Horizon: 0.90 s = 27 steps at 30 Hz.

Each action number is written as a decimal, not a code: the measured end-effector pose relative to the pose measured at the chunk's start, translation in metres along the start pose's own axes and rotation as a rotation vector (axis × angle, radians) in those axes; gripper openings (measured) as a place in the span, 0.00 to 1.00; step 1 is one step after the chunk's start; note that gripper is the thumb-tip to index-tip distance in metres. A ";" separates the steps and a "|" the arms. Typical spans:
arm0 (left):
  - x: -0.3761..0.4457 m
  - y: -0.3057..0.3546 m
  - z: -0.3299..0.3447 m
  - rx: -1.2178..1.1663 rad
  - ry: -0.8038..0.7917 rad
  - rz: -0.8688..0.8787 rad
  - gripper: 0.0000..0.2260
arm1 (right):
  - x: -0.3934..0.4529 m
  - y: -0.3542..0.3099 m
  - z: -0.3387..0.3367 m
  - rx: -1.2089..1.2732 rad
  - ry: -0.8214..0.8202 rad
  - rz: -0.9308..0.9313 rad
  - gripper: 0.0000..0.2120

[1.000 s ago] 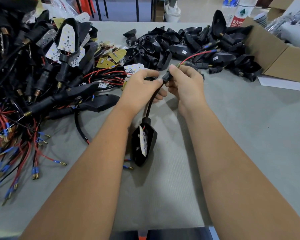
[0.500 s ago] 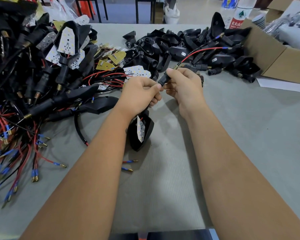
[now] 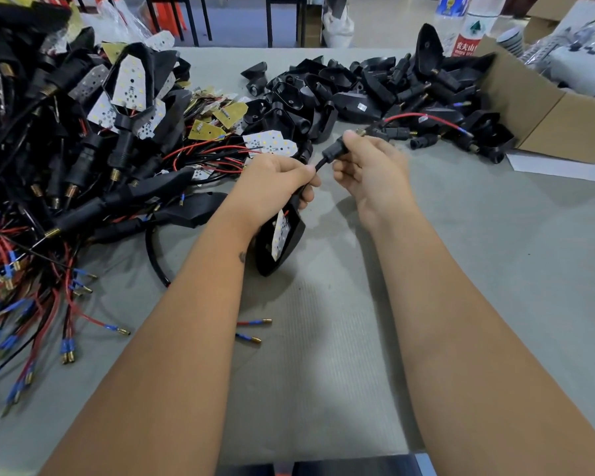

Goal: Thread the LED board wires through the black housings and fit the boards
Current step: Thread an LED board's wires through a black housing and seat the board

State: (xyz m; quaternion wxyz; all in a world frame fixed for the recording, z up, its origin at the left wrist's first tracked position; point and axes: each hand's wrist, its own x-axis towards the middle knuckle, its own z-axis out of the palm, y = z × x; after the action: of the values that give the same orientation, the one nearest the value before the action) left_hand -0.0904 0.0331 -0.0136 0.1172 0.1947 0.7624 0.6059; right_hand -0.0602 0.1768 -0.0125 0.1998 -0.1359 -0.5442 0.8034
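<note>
Both hands work over the grey table [image 3: 461,269], close together in the middle. The left hand [image 3: 272,187] has its fingers curled tight around the thin black cable [image 3: 320,163] where it leaves a black housing [image 3: 282,242]. That housing hangs down under the left wrist, tilted, with its tip near the table. A white LED board [image 3: 279,235] with small dots sits inside it, leaning a bit to one side. A tiny bit of red shows at the top of the board.

The right hand [image 3: 368,173] pinches the black stem piece [image 3: 335,149] on the cable, thumb on top and fingers curled below. From past the thumb, a red wire [image 3: 423,116] bends out to the right and ends in a blue tip [image 3: 464,133].

On the left lies a big pile of finished lamps [image 3: 83,149] with red and black wires. At the back sits a heap of bare black housings [image 3: 358,94], just beside a cardboard box [image 3: 543,111]. Loose white and yellow boards [image 3: 220,121] lie between the two piles. Two short pin ends [image 3: 253,329] lie on the table between the arms.
</note>
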 end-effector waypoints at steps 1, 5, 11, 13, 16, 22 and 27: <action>0.000 -0.001 -0.001 0.007 -0.001 0.009 0.11 | -0.002 0.001 0.002 -0.086 -0.045 -0.007 0.05; 0.000 -0.001 0.000 0.011 0.005 0.024 0.12 | -0.005 0.004 0.007 -0.191 -0.087 -0.023 0.06; 0.002 0.000 0.004 -0.185 0.068 -0.051 0.11 | 0.002 0.003 0.004 0.105 0.105 -0.017 0.06; 0.003 -0.001 0.003 -0.132 0.091 -0.030 0.10 | 0.003 0.002 0.002 0.141 0.125 -0.011 0.06; 0.005 -0.004 0.001 -0.075 0.123 0.017 0.13 | 0.001 0.003 0.003 0.068 0.073 -0.007 0.06; 0.005 -0.004 0.003 -0.049 0.109 0.024 0.15 | -0.006 0.005 0.013 -0.189 -0.044 -0.024 0.05; 0.007 0.001 0.002 -0.124 0.209 -0.031 0.05 | -0.003 0.005 0.011 0.021 0.039 0.019 0.06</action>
State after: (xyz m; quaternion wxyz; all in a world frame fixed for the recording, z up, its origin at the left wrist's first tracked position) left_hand -0.0955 0.0382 -0.0129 0.0582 0.1108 0.7346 0.6668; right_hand -0.0632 0.1643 -0.0130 0.2042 -0.1544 -0.5303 0.8082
